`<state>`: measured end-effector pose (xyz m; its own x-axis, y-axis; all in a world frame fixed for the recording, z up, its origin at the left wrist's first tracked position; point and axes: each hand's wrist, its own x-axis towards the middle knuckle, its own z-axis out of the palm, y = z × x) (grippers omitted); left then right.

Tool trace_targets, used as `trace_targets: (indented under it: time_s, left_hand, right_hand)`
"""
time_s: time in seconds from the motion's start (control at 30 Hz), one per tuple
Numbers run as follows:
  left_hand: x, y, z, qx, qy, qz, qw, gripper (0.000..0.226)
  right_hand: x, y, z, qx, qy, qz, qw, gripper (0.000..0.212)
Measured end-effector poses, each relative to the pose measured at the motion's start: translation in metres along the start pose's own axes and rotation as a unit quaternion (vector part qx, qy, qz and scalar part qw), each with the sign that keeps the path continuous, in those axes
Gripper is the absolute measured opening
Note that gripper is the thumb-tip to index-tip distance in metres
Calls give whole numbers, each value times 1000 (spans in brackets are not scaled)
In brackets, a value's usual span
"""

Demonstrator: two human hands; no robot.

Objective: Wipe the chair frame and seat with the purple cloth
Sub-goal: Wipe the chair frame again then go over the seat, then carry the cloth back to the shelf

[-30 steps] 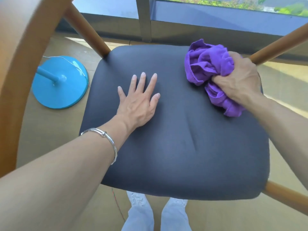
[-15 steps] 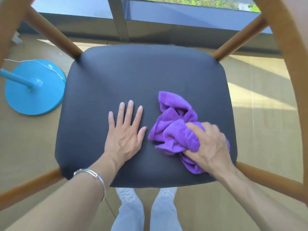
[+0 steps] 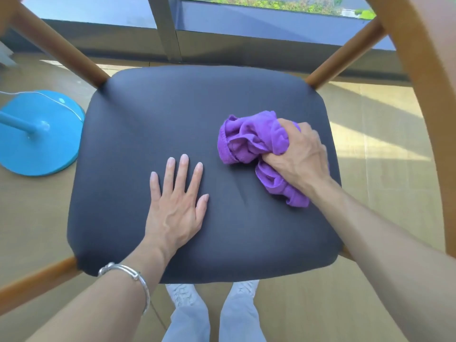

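A dark grey padded chair seat (image 3: 172,114) fills the middle of the head view, held in a light brown wooden frame (image 3: 74,58) whose legs run out from its corners. The bunched purple cloth (image 3: 249,137) lies on the right half of the seat. My right hand (image 3: 298,156) grips the cloth from its right side, fingers curled into the folds, pressing it onto the seat. My left hand (image 3: 177,206) rests flat on the seat's near middle, fingers straight and spread, a silver bangle on the wrist.
A blue round stand base (image 3: 42,134) with a thin white cord sits on the wooden floor left of the chair. A curved wooden frame part (image 3: 429,119) rises at the right edge. A window wall (image 3: 222,40) runs behind. My shoes and trouser legs (image 3: 212,314) show below the seat.
My right hand swept the cloth from the far right corner down to the near right, then back up toward the seat's right middle. My left hand stayed flat on the seat.
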<state>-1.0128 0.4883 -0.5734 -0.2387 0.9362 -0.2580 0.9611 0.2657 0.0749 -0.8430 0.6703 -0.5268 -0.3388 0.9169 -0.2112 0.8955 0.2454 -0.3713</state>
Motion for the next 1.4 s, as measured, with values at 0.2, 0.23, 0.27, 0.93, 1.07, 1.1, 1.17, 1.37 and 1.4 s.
trace_targets:
  time_s: [0.2, 0.23, 0.27, 0.93, 1.07, 1.1, 1.17, 1.37, 1.4]
  left_hand:
    - [2, 3, -22, 5, -75, 3, 997, 60]
    - [4, 3, -34, 8, -91, 4, 996, 58]
    - [6, 1, -46, 11, -104, 6, 995, 57]
    - [-5, 46, -659, -40, 358, 150, 921, 65]
    - [-33, 74, -748, -40, 413, 194, 889, 56]
    - [-39, 81, -765, -42, 419, 202, 884, 55]
    - [-54, 95, -794, -40, 429, 224, 874, 57]
    - [-75, 161, -839, -39, 458, 281, 842, 58]
    - [-78, 179, -841, -46, 459, 290, 839, 58]
  right_hand:
    - [-24, 0, 1, 31, -63, 11, 997, 47]
    - [-31, 0, -2, 45, -77, 6, 996, 46]
    - [-37, -2, -8, 56, -80, 0, 995, 45]
    - [-86, -209, -553, 121, 284, -165, 937, 65]
    - [-117, -228, -634, 102, 356, -181, 911, 66]
    - [-125, -230, -651, 90, 373, -185, 905, 67]
    - [-144, -228, -682, 71, 405, -187, 892, 67]
    - [-208, -184, -738, 56, 458, -148, 875, 69]
    - [-219, -170, -743, 50, 462, -139, 875, 69]
